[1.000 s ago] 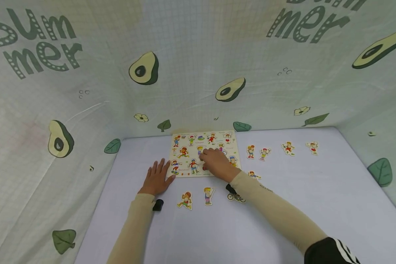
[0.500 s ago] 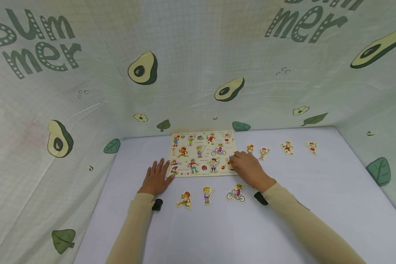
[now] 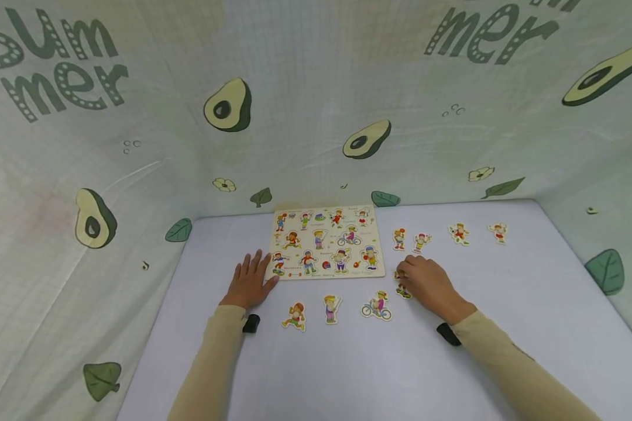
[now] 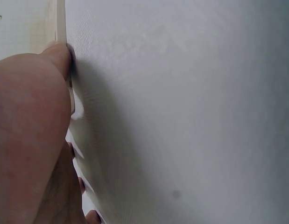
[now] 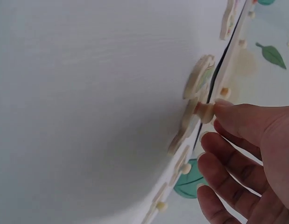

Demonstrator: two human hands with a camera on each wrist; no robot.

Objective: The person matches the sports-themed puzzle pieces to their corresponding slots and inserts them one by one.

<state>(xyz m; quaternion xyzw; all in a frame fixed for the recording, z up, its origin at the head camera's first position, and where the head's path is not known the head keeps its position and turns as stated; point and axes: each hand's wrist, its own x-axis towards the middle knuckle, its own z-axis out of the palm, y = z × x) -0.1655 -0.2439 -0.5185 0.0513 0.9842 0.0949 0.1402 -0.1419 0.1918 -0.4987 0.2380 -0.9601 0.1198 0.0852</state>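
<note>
My left hand [image 3: 248, 283] lies with fingers spread on the table, its thumb at the lower left edge of a wooden puzzle board [image 3: 377, 231] printed with sports figures. In the left wrist view, the thumb [image 4: 58, 56] touches the board's edge. Right of the board, my right hand [image 3: 432, 286] pinches a skateboarder puzzle piece [image 3: 403, 292], partly covered by the fingers. The right wrist view shows the thumb on the piece's wooden knob [image 5: 206, 112], with the other fingers loosely bent below. The piece is close over the table.
A runner piece [image 3: 295, 317], a batter piece [image 3: 331, 309] and a cyclist piece [image 3: 377, 306] lie in front of the board. Several more pieces, including a basketball piece [image 3: 398, 239] and a footballer piece [image 3: 459, 234], lie at the right. A patterned cloth [image 3: 295, 117] hangs behind the table.
My right hand has moved right, from over the board's middle past its lower right corner to the skateboarder piece. The cyclist piece and the board's figures are uncovered. The left hand stays put.
</note>
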